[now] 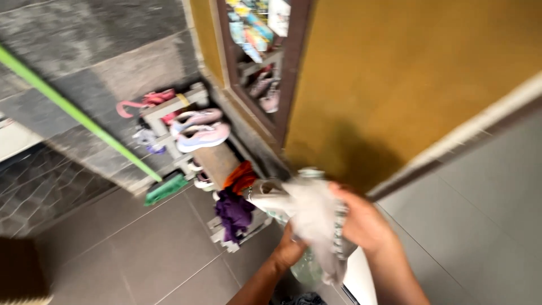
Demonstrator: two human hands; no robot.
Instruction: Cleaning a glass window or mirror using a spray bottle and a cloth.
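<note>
Nearest, the right hand (364, 223) is pressing a pale cloth (307, 212) around a clear glass bottle (307, 265), while the left hand (289, 251) is gripping the bottle from below, so it is not slipping (the picture is blurred). Farther, a shoe rack (186, 121) is standing against the grey wall (84, 51), beside a green broom (84, 121).

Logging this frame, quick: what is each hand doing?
Left hand: closed on the clear bottle.
Right hand: closed on the pale cloth over it.
</note>
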